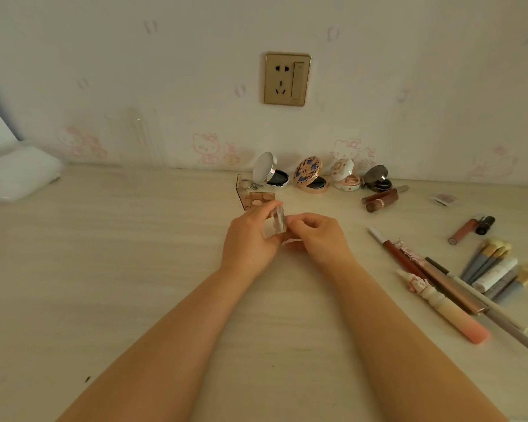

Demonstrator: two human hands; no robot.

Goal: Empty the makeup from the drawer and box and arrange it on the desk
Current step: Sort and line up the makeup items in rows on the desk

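Over the middle of the pale desk [134, 269], my left hand [250, 242] grips a small clear case [275, 223], held upright. My right hand [314, 236] pinches the case's right side and lower edge. What the case holds cannot be made out. Just behind my hands stands a small brown open palette [255, 197]. Several open compacts line the wall: a white one [269, 170], a gold and blue one [310, 175], a floral one [345, 176] and a dark one [377, 178].
Two brown lipsticks [380, 200] lie right of the compacts. Pencils and long pens [433, 281] lie slanted at the right, beside grey tubes [494, 272], a lip gloss [462, 231] and a dark cap [485, 225]. A white bag [16, 175] sits at far left. A wall socket [286, 79] is above.
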